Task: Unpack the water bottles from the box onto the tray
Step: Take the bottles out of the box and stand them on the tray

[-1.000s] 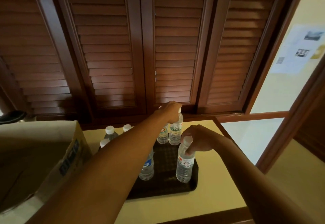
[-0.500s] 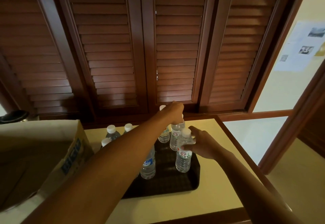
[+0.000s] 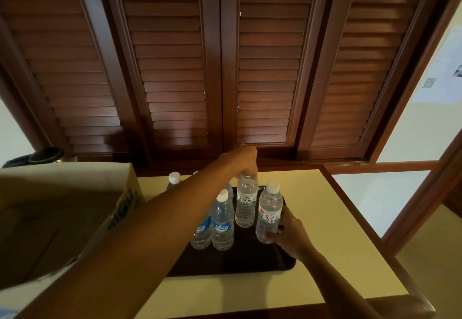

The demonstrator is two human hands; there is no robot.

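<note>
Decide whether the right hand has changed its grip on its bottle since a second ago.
Yes. The right hand slid down from the white cap to the lower body of the bottle, toward the tray.

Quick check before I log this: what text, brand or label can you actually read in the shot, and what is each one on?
"Waig": blue label of the front bottle on the tray.
"...ig": blue label of the bottle beside it, partly behind the left arm.
Red-logo labels on the bottle in the left hand and the bottle in the right hand: wording too small.
Blue print on the cardboard box: blurred.
Wall paper: unreadable.
</note>
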